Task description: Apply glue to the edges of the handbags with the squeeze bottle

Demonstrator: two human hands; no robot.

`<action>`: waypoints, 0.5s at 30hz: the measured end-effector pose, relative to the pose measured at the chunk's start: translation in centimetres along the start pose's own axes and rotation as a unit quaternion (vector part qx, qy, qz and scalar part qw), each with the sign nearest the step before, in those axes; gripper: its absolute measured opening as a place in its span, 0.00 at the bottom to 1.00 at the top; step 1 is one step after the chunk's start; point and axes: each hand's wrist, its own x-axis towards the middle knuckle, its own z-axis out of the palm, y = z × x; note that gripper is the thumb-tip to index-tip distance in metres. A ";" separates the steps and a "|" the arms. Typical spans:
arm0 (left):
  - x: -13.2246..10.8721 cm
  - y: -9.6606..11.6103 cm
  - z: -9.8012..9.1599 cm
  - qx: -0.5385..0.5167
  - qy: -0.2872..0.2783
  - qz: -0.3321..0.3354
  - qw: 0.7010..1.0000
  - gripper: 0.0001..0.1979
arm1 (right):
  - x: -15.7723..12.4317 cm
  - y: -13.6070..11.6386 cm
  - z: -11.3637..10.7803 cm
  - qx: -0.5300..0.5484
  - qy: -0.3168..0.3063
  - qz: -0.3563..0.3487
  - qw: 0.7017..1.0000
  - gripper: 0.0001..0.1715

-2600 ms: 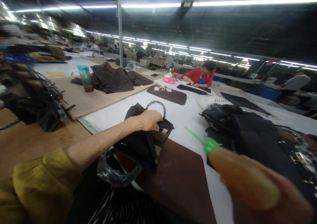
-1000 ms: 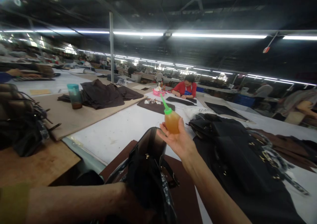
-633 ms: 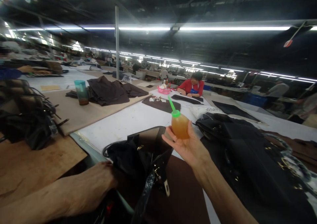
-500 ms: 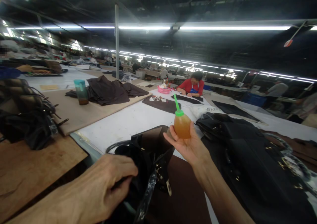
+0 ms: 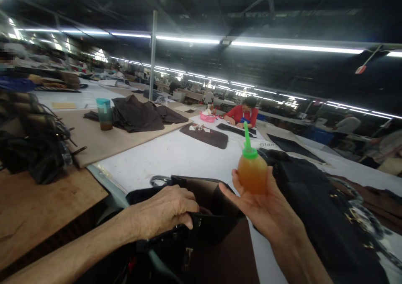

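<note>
A round squeeze bottle (image 5: 252, 174) with amber liquid and a green spout rests upright in my right hand (image 5: 270, 211), the fingers curled round its lower part. My left hand (image 5: 169, 211) is closed on the upper edge of a black handbag (image 5: 207, 234), whose brown inside shows beyond the knuckles. The bag stands in front of me, with a metal clasp on its near side. A clear-wrapped handle (image 5: 160, 180) pokes up behind it. What lies under my left palm is hidden.
On the right lies a pile of black bags (image 5: 317, 204) with wrapped handles. A brown panel with small white pieces (image 5: 204, 136), a teal-lidded cup (image 5: 104, 114) and dark folded material (image 5: 138, 113) lie farther off. A co-worker in red (image 5: 248, 113) leans over the far table.
The bottle in my right hand has come closer and lower, to the right. My left hand has moved right along the bag, which has turned so its opening shows.
</note>
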 end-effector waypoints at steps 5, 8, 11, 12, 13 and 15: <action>-0.8 -0.7 -0.8 -0.049 -0.011 0.009 0.999 0.04 | -1.9 0.7 -1.0 -0.028 -0.029 0.040 0.998 0.26; -1.6 -1.0 0.5 -0.197 0.079 -0.090 0.973 0.09 | -2.3 1.6 -1.7 -0.049 -0.020 0.047 0.997 0.27; -1.8 -1.3 2.0 -0.197 0.226 -0.279 0.912 0.11 | -2.3 2.1 -1.6 -0.081 -0.021 0.022 0.996 0.26; -1.7 -1.5 2.4 -0.162 0.253 -0.338 0.892 0.12 | -2.1 2.2 -1.4 -0.089 -0.021 0.016 0.996 0.26; -1.4 -1.8 2.8 -0.133 0.255 -0.383 0.878 0.14 | -1.9 2.2 -1.3 -0.093 -0.020 0.010 0.995 0.25; -0.8 -2.7 3.2 -0.147 0.209 -0.429 0.866 0.20 | -1.3 2.1 -1.0 -0.091 -0.016 0.003 0.996 0.24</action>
